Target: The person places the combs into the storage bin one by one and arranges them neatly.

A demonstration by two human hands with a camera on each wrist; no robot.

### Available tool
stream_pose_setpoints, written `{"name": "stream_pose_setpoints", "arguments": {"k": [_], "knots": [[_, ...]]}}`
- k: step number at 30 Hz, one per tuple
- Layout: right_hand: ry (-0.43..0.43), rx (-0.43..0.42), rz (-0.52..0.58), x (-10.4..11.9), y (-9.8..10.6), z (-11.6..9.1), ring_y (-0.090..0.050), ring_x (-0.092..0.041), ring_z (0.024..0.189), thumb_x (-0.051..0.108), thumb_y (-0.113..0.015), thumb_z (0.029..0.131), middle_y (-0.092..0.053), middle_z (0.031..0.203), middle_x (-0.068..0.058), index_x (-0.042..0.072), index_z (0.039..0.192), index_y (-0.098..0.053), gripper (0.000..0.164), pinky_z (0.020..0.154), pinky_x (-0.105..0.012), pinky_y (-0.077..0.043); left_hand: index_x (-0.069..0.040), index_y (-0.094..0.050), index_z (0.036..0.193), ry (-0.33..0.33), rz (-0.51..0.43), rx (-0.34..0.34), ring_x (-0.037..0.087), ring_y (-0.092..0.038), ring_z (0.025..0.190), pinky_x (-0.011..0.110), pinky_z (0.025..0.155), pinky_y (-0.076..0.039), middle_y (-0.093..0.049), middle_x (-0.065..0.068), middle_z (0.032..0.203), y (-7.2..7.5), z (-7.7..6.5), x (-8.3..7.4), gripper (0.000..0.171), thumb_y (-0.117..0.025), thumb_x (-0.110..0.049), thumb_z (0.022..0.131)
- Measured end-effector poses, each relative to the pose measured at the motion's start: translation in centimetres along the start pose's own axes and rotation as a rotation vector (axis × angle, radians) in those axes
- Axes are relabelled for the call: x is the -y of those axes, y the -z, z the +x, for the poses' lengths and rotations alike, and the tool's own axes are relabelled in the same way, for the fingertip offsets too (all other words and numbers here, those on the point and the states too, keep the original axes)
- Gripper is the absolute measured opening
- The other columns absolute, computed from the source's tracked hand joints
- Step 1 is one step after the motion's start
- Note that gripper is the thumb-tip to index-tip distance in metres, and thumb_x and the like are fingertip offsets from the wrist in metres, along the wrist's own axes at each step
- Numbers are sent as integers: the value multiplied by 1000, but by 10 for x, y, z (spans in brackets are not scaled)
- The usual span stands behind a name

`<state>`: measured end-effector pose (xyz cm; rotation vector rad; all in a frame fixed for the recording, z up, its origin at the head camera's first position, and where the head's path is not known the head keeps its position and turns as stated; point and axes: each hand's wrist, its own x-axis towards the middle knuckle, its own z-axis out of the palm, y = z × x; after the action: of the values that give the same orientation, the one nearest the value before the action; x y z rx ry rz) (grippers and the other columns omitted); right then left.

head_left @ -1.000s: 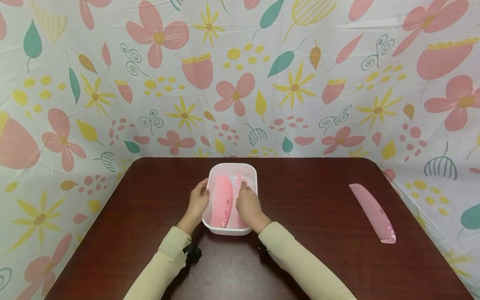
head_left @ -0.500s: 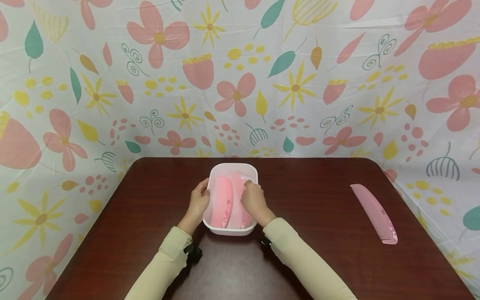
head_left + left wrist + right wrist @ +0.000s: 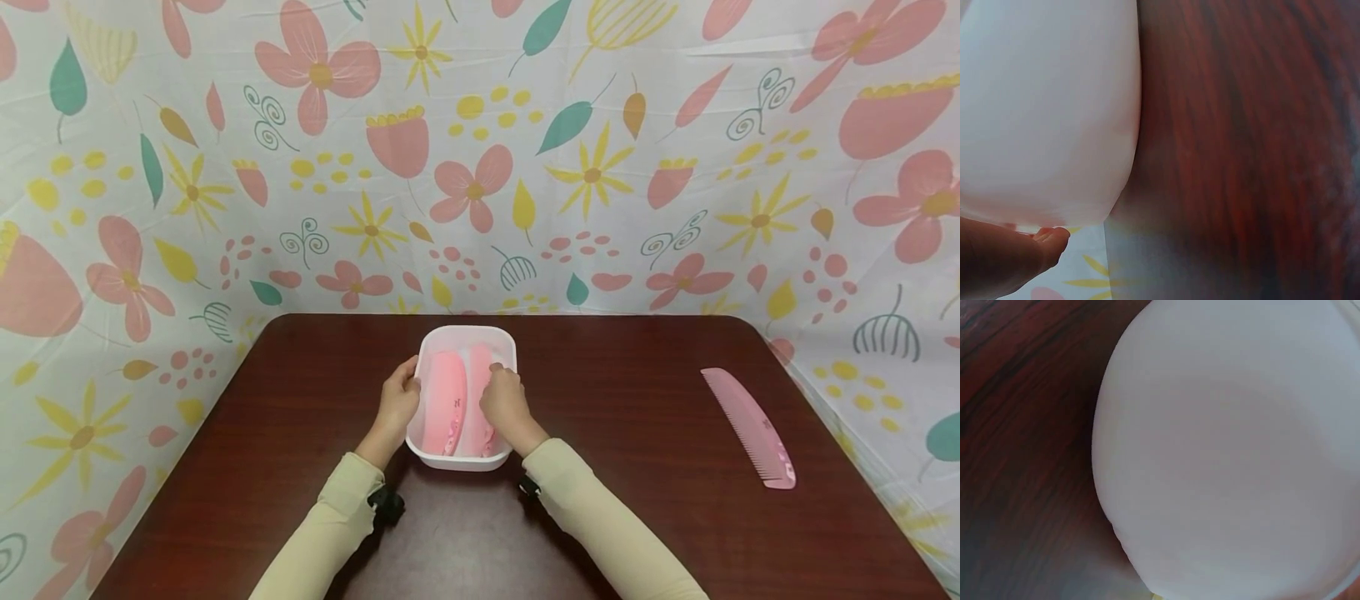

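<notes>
A white plastic box (image 3: 461, 463) stands at the middle of the table, with two pink combs inside. The left comb (image 3: 446, 400) lies lengthwise along the box's left side. My left hand (image 3: 396, 402) holds the box by its left wall, thumb at the rim. Reaching over the right part of the box, my right hand (image 3: 507, 406) grips the right comb (image 3: 480, 375), partly covering it. In both wrist views the box's outer wall (image 3: 1047, 106) fills much of the picture, and in the right wrist view the fingers are hidden.
Another pink comb (image 3: 750, 429) lies slanted on the right of the dark wooden table (image 3: 615, 500). A flower-printed cloth (image 3: 480, 167) hangs behind and at both sides of the table.
My right hand has shifted slightly right within the box, and the right comb has turned and shifted, showing more of its face. The left hand keeps its place on the box.
</notes>
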<state>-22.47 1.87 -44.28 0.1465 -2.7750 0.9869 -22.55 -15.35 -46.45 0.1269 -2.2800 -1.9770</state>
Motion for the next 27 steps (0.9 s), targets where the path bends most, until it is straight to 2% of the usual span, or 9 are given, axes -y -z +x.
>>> {"name": "stream_pose_setpoints", "arguments": {"k": [4,8,12,13,15,19,21,27], "knots": [[13,59,-45,3,1,-3,-64,-41,81,-10,-60,78,-61,85,-26,-13,104,-61,26,72,-49,-56,7,-40,141,1,4,-4,37,-46,125,46,106,-38,-46,28,138,0,0,-1,45,-40,5,97],[5,97,-43,5,2,-3,-63,-40,79,-7,-62,79,-58,82,-24,-14,96,-59,19,72,-49,-56,7,-40,141,-3,9,-4,37,-46,125,46,106,-38,-47,28,138,0,0,-1,44,-40,5,97],[10,99,-27,5,1,-5,-63,-39,83,-5,-62,81,-58,85,-25,-16,104,-58,26,75,-49,-56,8,-42,140,-19,2,-6,37,-48,124,45,106,-39,-48,28,137,-1,-1,0,44,-40,5,96],[14,97,-18,5,1,-5,-63,-40,85,-5,-62,81,-59,88,-27,-17,108,-57,30,76,-50,-55,8,-43,139,-45,8,-12,34,-50,122,41,104,-41,-50,28,135,-1,-1,0,43,-41,4,96],[25,91,7,3,1,-6,-62,-41,91,-4,-61,82,-59,95,-29,-18,116,-54,38,80,-51,-54,8,-44,138,-57,4,-16,34,-51,121,40,104,-42,-51,27,134,-1,-2,1,42,-41,4,96],[66,83,99,0,5,-6,-58,-44,105,-3,-60,82,-57,114,-34,-18,126,-48,47,90,-52,-50,8,-43,138,-52,6,-17,35,-51,121,41,104,-42,-50,28,135,-1,-1,2,43,-41,4,96],[93,81,161,-2,8,-6,-56,-45,111,-3,-60,83,-55,120,-35,-18,128,-47,49,93,-51,-48,9,-41,140,-14,2,-8,39,-47,125,46,107,-38,-46,29,138,-1,1,2,44,-40,5,97],[137,76,383,-10,16,-1,-54,-45,116,-3,-60,85,-53,126,-33,-14,135,-43,54,94,-51,-48,8,-38,142,17,2,4,39,-45,127,46,108,-36,-44,29,140,0,3,2,44,-39,5,98]]}}
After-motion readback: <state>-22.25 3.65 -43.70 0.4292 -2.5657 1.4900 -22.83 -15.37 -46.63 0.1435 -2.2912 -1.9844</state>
